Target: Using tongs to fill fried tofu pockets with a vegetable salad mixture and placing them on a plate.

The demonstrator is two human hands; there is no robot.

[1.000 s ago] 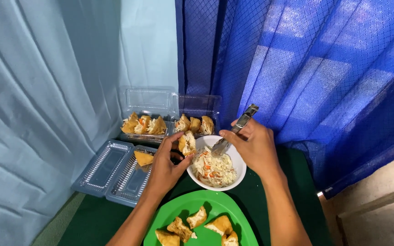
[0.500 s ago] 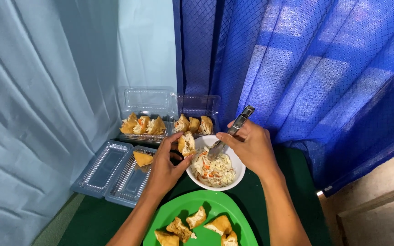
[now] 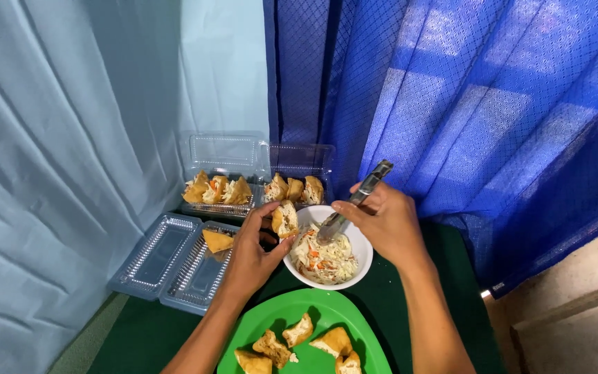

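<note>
Left hand (image 3: 250, 253) holds tofu puff (image 3: 284, 219); right hand (image 3: 389, 225) apparently grips tongs (image 3: 353, 202).

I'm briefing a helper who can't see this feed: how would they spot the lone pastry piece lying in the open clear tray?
Start at the pale blue curtain on the left; below it lies an opened clear plastic clamshell tray. In its right half sits one golden triangular piece. It lies alone, unlike the filled pieces packed in the two rear boxes.

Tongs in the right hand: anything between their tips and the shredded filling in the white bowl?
Nothing visible. The tongs in the right hand angle down, tips already at the shredded filling in the white bowl.
</note>
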